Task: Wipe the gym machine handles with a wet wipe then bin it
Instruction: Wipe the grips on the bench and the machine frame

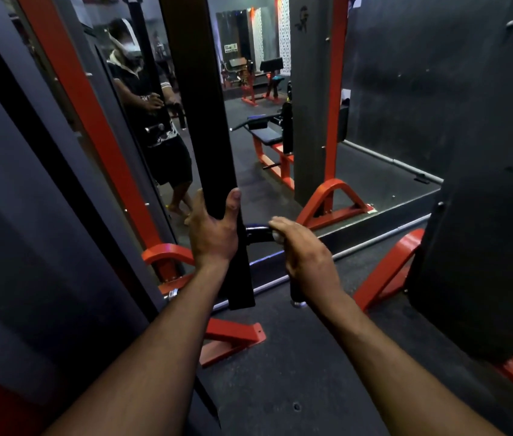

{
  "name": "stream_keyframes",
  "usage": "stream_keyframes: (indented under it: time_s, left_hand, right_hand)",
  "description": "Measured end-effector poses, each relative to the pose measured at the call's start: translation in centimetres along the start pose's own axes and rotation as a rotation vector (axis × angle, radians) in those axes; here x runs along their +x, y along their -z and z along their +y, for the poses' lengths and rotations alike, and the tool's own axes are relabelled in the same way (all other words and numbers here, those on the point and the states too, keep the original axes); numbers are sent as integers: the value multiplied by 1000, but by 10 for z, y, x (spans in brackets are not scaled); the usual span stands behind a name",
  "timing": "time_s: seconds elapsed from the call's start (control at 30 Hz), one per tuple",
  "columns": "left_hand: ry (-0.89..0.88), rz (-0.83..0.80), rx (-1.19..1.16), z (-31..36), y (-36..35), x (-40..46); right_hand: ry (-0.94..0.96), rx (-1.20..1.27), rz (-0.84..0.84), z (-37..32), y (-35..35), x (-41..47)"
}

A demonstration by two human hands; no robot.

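Both hands busy: right hand (303, 256) wrapped round the black handle (296, 292), small white bit at the fingers, probably the wipe (276, 236), so likely mid-scrub. Left hand (214, 231) clamped on the bar (214, 146), guessing to keep it steady. One handle visible, one wipe. Mirror (248, 73) behind, orange frame (332, 199) around. No bin spotted.
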State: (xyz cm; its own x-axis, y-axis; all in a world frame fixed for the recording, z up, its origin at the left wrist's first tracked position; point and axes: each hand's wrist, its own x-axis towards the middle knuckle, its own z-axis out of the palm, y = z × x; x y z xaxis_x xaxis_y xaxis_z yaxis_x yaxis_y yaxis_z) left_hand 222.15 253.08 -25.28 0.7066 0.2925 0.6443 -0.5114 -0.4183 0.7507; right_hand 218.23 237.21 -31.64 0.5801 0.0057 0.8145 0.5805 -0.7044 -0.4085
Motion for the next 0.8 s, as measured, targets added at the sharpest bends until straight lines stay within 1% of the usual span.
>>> stream_keyframes:
  time_s: [0.17,0.27,0.33,0.5,0.63,0.8]
  left_hand:
    - [13,-9,-9,0,0,0]
    - [9,-12,-7,-3,0,0]
    - [16,-19,-8,-2,-1,0]
    - [24,-4,-44,-5,-3,1]
    - [0,42,-48,-8,-6,1]
    - [-8,34,-61,-9,-7,1]
  right_hand:
    - [-105,77,116,3,-2,-24]
    - [-280,164,223,-2,-2,-35]
    - [-376,186,250,1,0,-47]
    - [-741,179,123,15,-8,-97]
    - [-833,195,5,25,-13,-119]
    - [-885,237,-66,35,-6,-101]
